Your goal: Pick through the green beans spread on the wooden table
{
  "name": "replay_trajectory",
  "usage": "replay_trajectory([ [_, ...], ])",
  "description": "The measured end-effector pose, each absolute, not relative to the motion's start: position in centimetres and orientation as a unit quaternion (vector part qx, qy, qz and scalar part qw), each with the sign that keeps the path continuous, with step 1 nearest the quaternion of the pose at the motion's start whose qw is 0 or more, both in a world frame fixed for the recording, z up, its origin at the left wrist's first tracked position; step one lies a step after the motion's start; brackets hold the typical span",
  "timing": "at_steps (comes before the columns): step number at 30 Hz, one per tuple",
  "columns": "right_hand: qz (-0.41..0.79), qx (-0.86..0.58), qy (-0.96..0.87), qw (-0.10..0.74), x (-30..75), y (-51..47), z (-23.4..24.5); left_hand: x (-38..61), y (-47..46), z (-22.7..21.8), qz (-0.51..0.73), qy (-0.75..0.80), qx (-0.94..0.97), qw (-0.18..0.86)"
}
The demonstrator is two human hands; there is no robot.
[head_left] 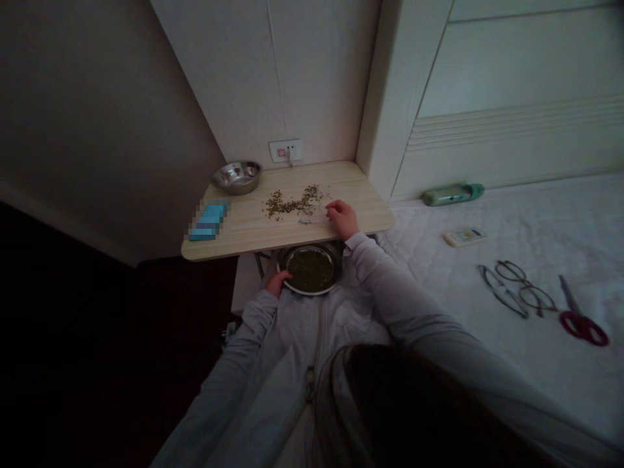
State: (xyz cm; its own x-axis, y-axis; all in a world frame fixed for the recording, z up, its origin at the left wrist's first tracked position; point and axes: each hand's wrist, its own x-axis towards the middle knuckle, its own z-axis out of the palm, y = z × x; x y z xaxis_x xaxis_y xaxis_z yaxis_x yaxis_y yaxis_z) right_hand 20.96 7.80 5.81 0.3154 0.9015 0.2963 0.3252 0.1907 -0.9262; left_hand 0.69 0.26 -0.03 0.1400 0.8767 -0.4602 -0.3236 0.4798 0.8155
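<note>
Against the pale wall, the wooden table (pixel 244 227) carries loose dark grains (pixel 290 207) across its middle. Sorting seems in hand: the right hand (pixel 342 220), fingers drawn together, is beside them; I cannot tell whether it pinches anything. The left hand (pixel 277 283) grips a bowl (pixel 314 292) at the near edge. Next calls for short, careful finger moves; bare wood left of the grains gives room.

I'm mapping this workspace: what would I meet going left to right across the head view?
Metal bowl, small dark pieces, right hand, green bottle, round-framed glasses, red-handled scissors. Things with unclear places are left out.
</note>
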Motion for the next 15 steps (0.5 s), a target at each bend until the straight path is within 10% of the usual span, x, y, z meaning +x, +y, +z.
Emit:
replay_trajectory([
  [15,0.253,-0.587,-0.526,0.561,20.92,7.53,6.08,0.27,0.52,-0.81,0.426,0.514,0.271,0.693],
])
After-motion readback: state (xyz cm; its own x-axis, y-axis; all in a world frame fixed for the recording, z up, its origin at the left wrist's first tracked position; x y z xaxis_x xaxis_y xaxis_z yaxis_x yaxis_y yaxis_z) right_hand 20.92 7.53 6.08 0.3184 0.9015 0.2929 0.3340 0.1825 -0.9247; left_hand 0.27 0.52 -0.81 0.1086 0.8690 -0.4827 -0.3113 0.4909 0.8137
